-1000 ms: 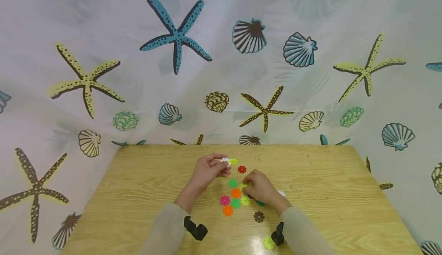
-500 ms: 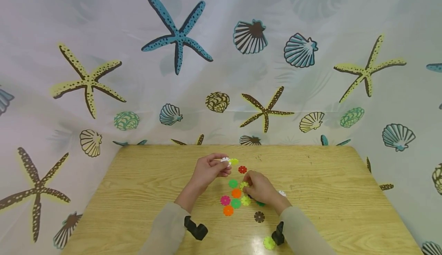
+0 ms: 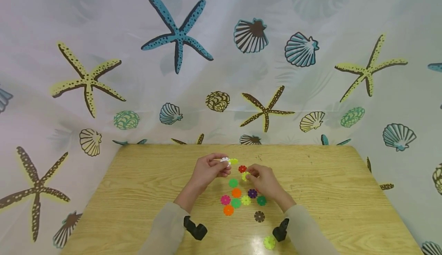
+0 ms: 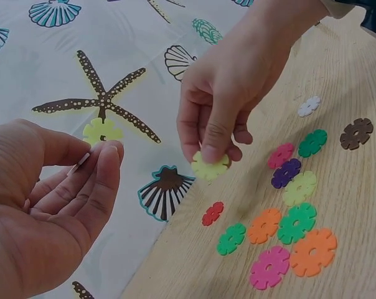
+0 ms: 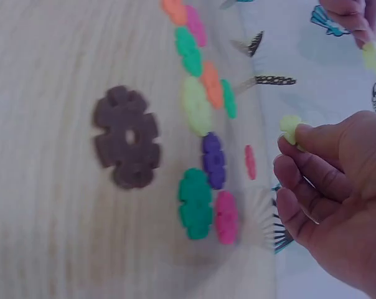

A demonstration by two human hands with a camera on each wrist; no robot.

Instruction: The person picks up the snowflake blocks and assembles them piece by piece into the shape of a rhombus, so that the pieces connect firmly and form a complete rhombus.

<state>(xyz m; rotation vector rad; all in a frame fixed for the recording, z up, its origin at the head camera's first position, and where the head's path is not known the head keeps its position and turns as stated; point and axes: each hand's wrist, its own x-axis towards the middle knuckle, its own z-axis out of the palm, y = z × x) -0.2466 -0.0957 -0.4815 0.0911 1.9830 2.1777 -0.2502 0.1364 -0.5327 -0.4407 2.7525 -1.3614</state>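
Observation:
In the head view my left hand (image 3: 206, 169) pinches a white snowflake disc (image 3: 225, 160), a flat round piece with a notched rim. A yellow-green snowflake disc (image 4: 102, 131) stands at its far edge, seemingly slotted into it; the fingers hide part of the joint. Between thumb and fingertips, my right hand (image 3: 265, 181) holds another yellow-green snowflake disc (image 4: 209, 169), raised off the table in the left wrist view. The two hands are apart. On the table a red disc (image 3: 242, 169) lies close to the right hand's fingertips.
Loose discs lie on the wooden table (image 3: 145, 193): green (image 3: 233, 183), orange (image 3: 236, 192), pink (image 3: 225, 200), purple (image 3: 252, 193), dark green (image 3: 261, 201) and brown (image 3: 259, 216). A white disc (image 4: 309, 106) lies apart. A patterned curtain (image 3: 207, 74) hangs behind.
My right hand has lifted the yellow-green disc off the table and moved it slightly away from me, uncovering the purple and dark green discs. The left hand stays in place.

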